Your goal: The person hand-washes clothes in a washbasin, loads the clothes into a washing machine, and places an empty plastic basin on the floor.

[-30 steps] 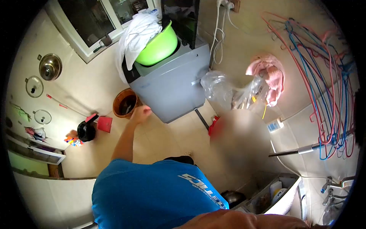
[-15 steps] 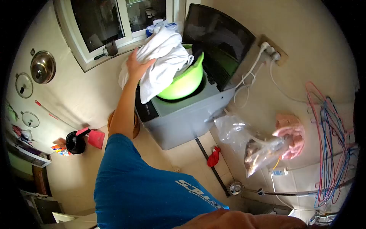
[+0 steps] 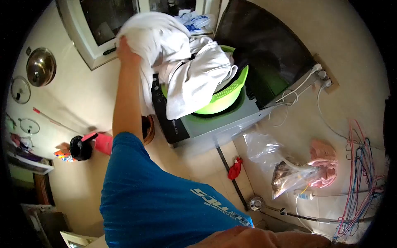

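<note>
My left hand (image 3: 128, 51) grips a bunched white cloth (image 3: 155, 35) and holds it up near the window, its fingers partly hidden by the fabric. More white fabric (image 3: 198, 78) drapes over the front rim of a green basin (image 3: 225, 99), and dark cloth (image 3: 240, 62) lies inside the basin. The basin rests on the open top of a grey washing machine (image 3: 198, 136). My right hand cannot be seen. Skin shows along the bottom edge, but no fingers can be made out there.
The dark raised lid (image 3: 269, 45) stands behind the basin. A brown bucket (image 3: 148, 130) is on the floor at the machine's left. Clear plastic bags (image 3: 285, 177), a pink towel (image 3: 324, 163) and several hangers (image 3: 359, 186) are at the right. A red cloth (image 3: 235, 168) lies by a pipe.
My left hand has moved up from beside the bucket to the white cloth, gripped it and lifted part of it up and left. The view has shifted.
</note>
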